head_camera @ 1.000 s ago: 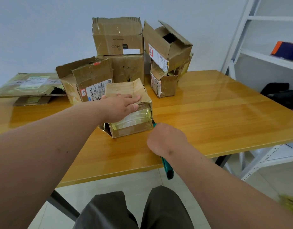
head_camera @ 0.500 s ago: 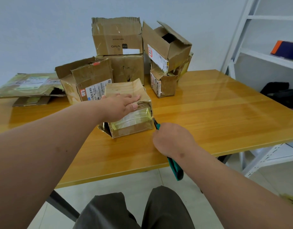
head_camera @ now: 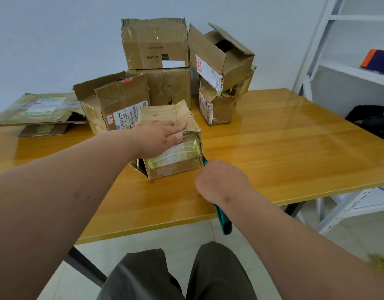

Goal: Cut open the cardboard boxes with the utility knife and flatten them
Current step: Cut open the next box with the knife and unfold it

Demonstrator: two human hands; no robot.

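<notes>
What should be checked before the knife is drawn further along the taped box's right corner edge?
1. Left hand flat on top of the taped box, steadying it: ok.
2. Left fingers away from the cut corner: ok.
3. Right hand in a firm grip on the teal utility knife: ok.
4. Blade against the box's right corner: cannot tell, tip hidden.
5. Table bare right of the box: ok.
6. Stacked boxes behind stand apart from the cut: ok.
</notes>
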